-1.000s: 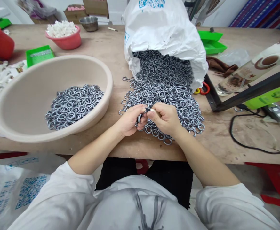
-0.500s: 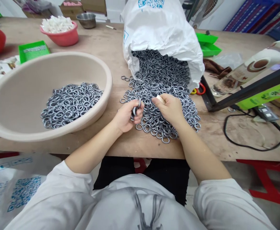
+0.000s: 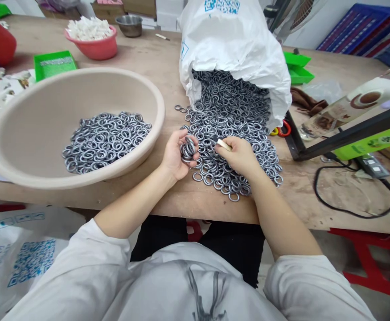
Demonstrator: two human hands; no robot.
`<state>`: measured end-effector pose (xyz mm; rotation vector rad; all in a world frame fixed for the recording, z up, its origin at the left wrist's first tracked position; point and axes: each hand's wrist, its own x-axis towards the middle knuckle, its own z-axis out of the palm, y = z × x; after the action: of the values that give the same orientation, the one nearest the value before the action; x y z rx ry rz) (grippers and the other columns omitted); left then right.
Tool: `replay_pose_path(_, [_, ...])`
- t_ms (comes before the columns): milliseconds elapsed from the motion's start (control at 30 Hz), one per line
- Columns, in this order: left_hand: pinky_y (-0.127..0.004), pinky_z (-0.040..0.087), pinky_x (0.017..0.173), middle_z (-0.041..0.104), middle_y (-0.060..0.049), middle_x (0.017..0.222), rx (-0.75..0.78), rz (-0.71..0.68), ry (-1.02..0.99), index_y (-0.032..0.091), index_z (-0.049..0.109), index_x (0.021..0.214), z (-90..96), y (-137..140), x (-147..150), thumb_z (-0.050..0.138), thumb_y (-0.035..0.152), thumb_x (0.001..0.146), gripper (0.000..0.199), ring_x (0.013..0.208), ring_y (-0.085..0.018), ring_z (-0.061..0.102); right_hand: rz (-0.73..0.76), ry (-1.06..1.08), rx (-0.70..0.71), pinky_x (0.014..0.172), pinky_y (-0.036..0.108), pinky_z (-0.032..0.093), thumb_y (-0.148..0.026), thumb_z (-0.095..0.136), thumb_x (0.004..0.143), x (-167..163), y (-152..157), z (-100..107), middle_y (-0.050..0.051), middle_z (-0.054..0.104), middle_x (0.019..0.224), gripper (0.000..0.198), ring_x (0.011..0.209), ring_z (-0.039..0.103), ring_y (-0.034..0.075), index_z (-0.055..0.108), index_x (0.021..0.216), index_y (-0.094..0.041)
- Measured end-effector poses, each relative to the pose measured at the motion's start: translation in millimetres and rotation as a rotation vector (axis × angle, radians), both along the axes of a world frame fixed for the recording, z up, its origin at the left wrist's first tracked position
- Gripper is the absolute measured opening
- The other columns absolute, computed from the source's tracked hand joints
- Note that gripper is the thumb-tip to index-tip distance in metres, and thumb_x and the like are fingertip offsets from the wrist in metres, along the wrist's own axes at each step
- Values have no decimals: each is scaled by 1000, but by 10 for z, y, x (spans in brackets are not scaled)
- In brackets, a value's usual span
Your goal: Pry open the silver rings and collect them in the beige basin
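Note:
My left hand (image 3: 178, 156) is cupped around several dark metal rings (image 3: 188, 150), palm turned up beside the ring pile. Pinched in my right hand (image 3: 240, 156) is a short pale stick with a dark tip (image 3: 224, 144), held over the pile. The grey rings (image 3: 221, 174) spill across the table from the mouth of a white sack (image 3: 235, 53) lying on its side. To the left stands a big beige basin (image 3: 27, 178), with a heap of the same rings (image 3: 108, 142) on its bottom.
Behind the basin are a green tray (image 3: 54, 73) and a red bowl (image 3: 96, 49) of white pieces. A steel bowl (image 3: 129, 27) stands farther back. At right, a black metal frame (image 3: 315, 151), a plastic bottle (image 3: 351, 104), red-handled scissors (image 3: 285, 129) and a looped cable (image 3: 318, 191) occupy the table.
My left hand has opened upward from a tighter grip, showing more rings in its palm. My right hand still pinches the stick, now showing more of it. The whole view has shifted slightly.

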<state>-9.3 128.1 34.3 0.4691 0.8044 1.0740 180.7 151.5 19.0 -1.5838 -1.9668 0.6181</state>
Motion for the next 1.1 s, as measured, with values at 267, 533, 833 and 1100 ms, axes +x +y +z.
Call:
replay_pose_path(267, [-17,21,33,46,6,51,199,-113,267,17,53,67,-131,-74,122,73,45,82,38,35,-4,39,159,761,-380,43,26,12,-42,70,74,-30,-74,59,-8,36,54,25,45,24,7,57,71,-21])
replay_pose_path(533, [-16,26,34,50,8,54,288,-140,261,20,53,84,-218,-125,185,72,48,83,34,38,-5,40,125,785,-90,61,26,41,-51,81,72,-202,-143,-68,-5,53,65,37,61,45,10,60,74,-20])
replay_pose_path(833, [-15,25,33,45,8,54,212,-222,174,20,48,78,-117,-133,151,71,42,83,33,37,-5,40,198,790,-53,74,32,51,-54,77,76,-192,-169,-48,0,68,84,36,77,60,15,70,92,-23])
replay_pose_path(1100, [-13,25,33,41,7,54,64,-290,6,18,49,75,-86,-107,104,64,37,89,28,38,-5,38,129,651,78,62,29,40,-68,68,80,-180,-187,-20,-1,59,71,47,65,48,13,65,81,-21])
